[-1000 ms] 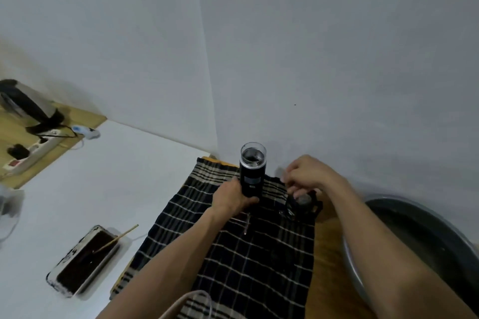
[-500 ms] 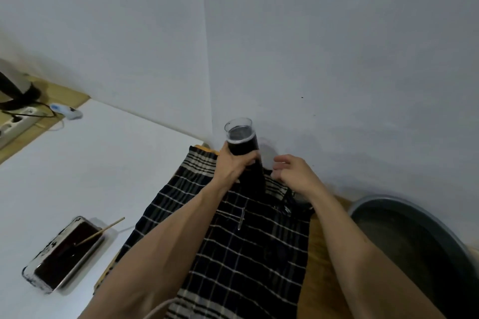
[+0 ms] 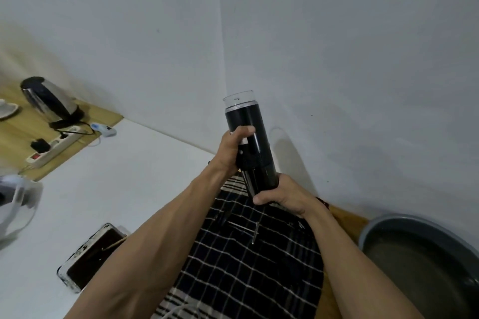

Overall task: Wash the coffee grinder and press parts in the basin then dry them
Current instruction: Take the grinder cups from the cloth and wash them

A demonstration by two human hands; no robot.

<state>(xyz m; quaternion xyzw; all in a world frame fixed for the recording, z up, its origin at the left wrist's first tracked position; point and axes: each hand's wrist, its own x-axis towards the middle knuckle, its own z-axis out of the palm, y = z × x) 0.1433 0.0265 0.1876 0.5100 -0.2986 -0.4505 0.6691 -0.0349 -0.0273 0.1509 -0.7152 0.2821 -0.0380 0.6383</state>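
Both hands hold the black coffee grinder (image 3: 250,146) in the air above the checked cloth (image 3: 248,261): the left hand (image 3: 229,149) wraps its middle, the right hand (image 3: 283,195) curls round its base. The basin (image 3: 404,225) sits at the right.

Grey walls (image 3: 337,33), white floor (image 3: 124,179), prob. wood shelf (image 3: 15,127)

**Grinder lifted, both hands on it**

The coffee grinder (image 3: 250,147) stood on the checked cloth (image 3: 248,261) a second ago; now it is raised clear of it and tilted. The left hand (image 3: 230,149) has slid up to grip its middle. The right hand (image 3: 281,193) has left the small black part and now wraps the grinder's lower end, below the left fingers.
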